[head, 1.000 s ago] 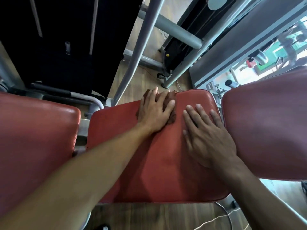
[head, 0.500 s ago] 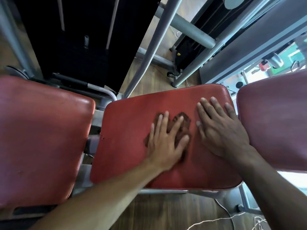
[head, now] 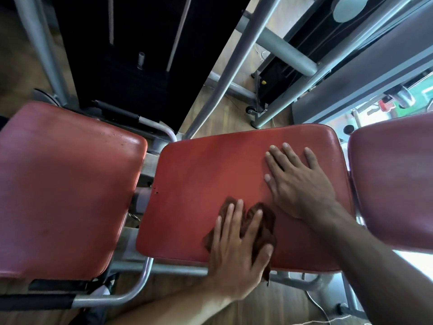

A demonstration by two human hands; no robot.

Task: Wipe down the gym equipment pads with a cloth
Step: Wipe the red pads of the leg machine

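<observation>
On the red padded vinyl bench [head: 210, 174], the flat left hand [head: 236, 249] has dragged the brown cloth [head: 262, 226] nearer; the right hand [head: 297, 181] stays flat, fingers spread, above wooden floor [head: 234, 111].

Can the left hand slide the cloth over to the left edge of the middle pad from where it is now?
Probably yes. The left hand presses the cloth flat near the front edge of the middle pad, and the red surface to its left is bare. The right hand rests on the other side.

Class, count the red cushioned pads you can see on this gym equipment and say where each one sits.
3: the left pad, the middle pad under both hands and the cloth, and the right pad, partly cut off. Others may lie outside the frame.
</observation>
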